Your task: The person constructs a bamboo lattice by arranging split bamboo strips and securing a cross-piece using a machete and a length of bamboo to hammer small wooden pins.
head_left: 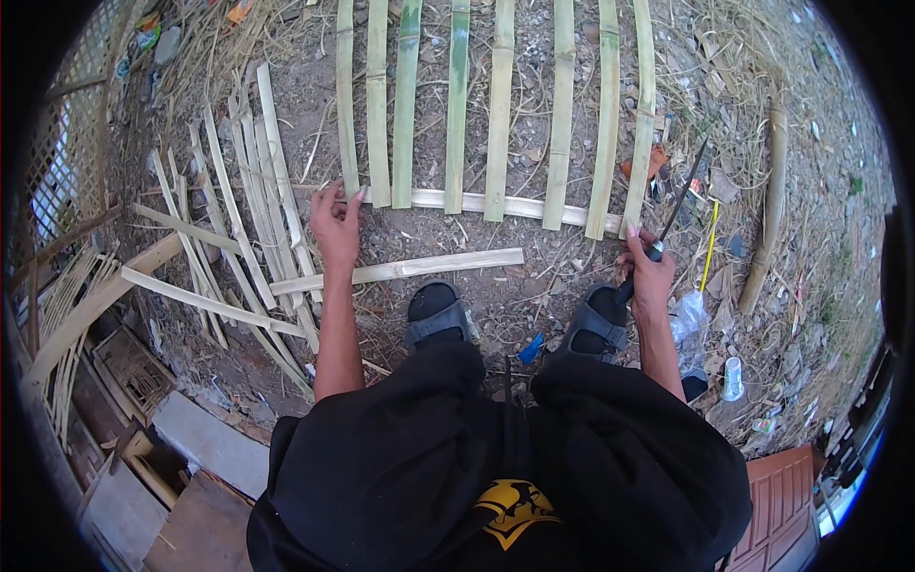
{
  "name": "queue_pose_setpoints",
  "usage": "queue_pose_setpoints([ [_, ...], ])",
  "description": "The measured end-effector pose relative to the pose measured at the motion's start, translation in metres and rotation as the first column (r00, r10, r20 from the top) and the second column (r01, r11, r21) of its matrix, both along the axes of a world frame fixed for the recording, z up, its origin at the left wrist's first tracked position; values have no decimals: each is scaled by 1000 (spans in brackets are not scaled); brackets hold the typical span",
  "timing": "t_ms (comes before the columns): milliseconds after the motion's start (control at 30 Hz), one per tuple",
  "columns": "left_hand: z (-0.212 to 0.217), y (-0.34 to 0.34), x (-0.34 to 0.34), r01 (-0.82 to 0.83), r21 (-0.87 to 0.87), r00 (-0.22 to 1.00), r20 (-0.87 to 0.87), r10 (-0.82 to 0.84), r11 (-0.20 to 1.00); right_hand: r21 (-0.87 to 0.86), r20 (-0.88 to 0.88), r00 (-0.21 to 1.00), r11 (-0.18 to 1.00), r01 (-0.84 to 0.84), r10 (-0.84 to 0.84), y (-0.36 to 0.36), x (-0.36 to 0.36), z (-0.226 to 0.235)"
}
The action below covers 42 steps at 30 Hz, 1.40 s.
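Long pale-green bamboo slats (499, 124) lie side by side on the ground, pointing away from me, with gaps between them. A thin bamboo cross strip (529, 208) runs beneath their near ends. At its left end, my left hand (338, 229) is closed, thumb and fingers pinching the strip beside the leftmost slat. My right hand (650, 272) wraps round the dark handle of a knife (684, 195), whose long blade points up and right. The right fingertips also touch the near end of the rightmost slat. Closer to my feet rests a loose bamboo strip (438, 265).
Narrow bamboo strips (236, 205) are piled at the left, near a wooden beam (105, 305) and boards (212, 443). A thick bamboo pole (765, 210), a yellow stick (710, 248) and a clear plastic cup (732, 378) lie right. My sandals (438, 315) stand close to the work.
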<state>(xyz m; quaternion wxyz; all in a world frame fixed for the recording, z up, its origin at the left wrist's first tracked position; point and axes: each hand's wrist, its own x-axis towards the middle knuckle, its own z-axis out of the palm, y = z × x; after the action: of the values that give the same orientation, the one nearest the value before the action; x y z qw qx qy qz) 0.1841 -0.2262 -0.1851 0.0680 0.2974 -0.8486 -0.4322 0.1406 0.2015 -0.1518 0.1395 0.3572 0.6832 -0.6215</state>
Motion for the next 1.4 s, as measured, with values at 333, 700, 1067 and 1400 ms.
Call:
queue_pose_setpoints([
  [333,-9,-2,3,-83,-3,996,-27,83,997,95,15,1000,995,-19,18,1,2,-8],
  [700,9,16,-2,-48,-272,999,-2,49,961,61,3,1000,998,19,-20,-1,-1,-7],
  [1067,6,37,-6,148,-364,989,39,-144,919,136,-89,996,990,19,-7,14,-3,-12],
  [1400,8,40,6,79,-383,997,8,-82,920,182,-90,996,983,8,8,44,-31,-15],
])
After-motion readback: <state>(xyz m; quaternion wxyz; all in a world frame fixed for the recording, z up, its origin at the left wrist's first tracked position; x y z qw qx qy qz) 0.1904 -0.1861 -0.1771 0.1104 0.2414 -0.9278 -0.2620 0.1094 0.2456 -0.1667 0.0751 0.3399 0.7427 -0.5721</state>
